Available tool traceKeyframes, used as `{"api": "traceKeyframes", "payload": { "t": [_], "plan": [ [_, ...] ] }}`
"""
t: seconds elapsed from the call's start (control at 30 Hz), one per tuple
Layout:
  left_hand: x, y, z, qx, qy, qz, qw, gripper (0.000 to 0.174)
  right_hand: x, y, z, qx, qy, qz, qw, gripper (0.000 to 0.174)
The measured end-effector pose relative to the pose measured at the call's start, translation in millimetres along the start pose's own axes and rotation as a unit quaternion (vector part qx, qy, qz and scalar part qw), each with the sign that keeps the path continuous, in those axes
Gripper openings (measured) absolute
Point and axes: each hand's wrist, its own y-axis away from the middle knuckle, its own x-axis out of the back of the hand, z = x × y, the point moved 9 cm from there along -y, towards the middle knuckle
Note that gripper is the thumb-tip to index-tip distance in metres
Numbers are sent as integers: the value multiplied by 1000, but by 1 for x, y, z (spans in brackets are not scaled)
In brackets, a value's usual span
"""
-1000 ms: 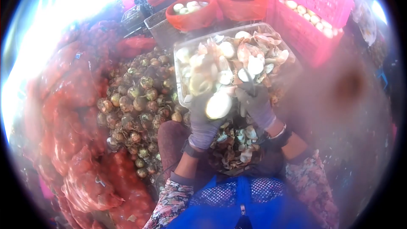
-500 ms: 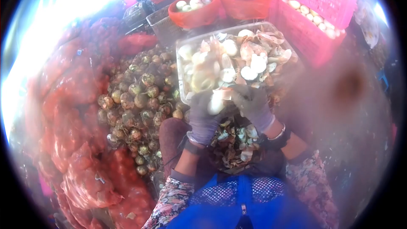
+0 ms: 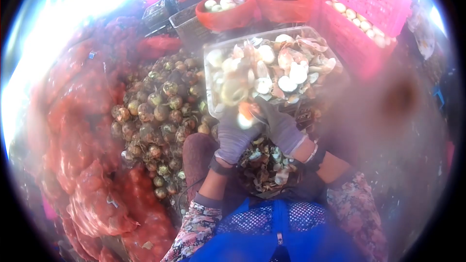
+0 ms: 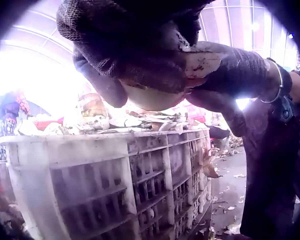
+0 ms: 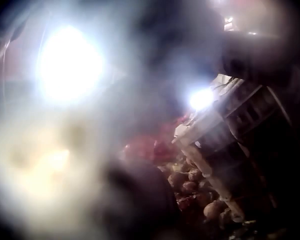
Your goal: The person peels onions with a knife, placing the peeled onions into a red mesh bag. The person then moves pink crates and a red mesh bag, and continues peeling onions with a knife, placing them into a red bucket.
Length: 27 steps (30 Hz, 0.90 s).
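Both my hands wear grey-purple gloves and meet at the near rim of a white plastic crate [image 3: 209, 78] heaped with onion skins and trimmed pieces. My left hand [image 3: 233, 133] curls round a pale peeled onion [image 3: 245, 118], whose underside [image 4: 152, 99] shows just above the crate's rim [image 4: 115, 136]. My right hand [image 3: 280, 127] closes on the same onion from the right, its fingers [image 4: 225, 75] pressed against a reddish scrap of skin. The right wrist view is smeared and blurred, showing only the crate's edge [image 5: 225, 125].
A heap of unpeeled onions [image 3: 158, 116] lies at left, with red mesh sacks [image 3: 82, 131] beyond. Peelings [image 3: 267, 165] cover my lap. At the back stand a red bowl of peeled onions [image 3: 225, 12] and pink crates [image 3: 359, 5].
The onion sat large and exposed in my left hand; now both hands have closed round it and shifted slightly up-left toward the crate's rim, hiding most of it.
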Motion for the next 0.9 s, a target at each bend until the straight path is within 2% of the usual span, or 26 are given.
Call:
{"api": "traceKeyframes", "payload": {
  "t": [0.13,0.2,0.23,0.27,0.33,0.43,0.5,0.57,0.6,0.67,0.73,0.83,0.9],
  "plan": [
    [5,-1,-11,21,25,-5,999,54,20,3,-21,93,-73,57,991,65],
    [-1,-5,-27,45,98,-9,994,53,6,4,-24,33,41,-32,998,60],
    [-3,-4,-30,45,75,-13,996,52,-2,6,-21,0,97,-76,992,59],
    [-5,-4,-31,46,52,-17,997,52,-4,6,-17,-9,83,-68,994,58],
    [-3,1,2,21,-111,-26,993,50,-11,3,-4,-28,57,-51,997,56],
    [-1,4,25,-32,-149,18,988,48,-6,-1,16,-61,-7,-17,998,54],
    [-2,6,27,-69,-155,35,985,48,-71,-7,87,-41,-124,-30,991,55],
    [-2,6,27,-74,-147,39,986,48,-73,-4,92,-65,-197,-42,977,55],
    [-1,4,26,-60,-136,36,988,49,-30,2,50,-99,-210,-50,971,54],
    [2,1,19,-31,-115,28,992,50,2,1,21,-61,-184,-12,981,55],
    [5,-1,2,0,-97,17,995,51,16,3,0,80,-105,80,988,59],
    [4,-7,-6,-26,-82,24,996,52,-7,11,2,-11,6,-68,998,68],
    [4,-4,-7,-15,-98,5,995,54,-14,10,1,13,28,-29,999,68]
  ]
}}
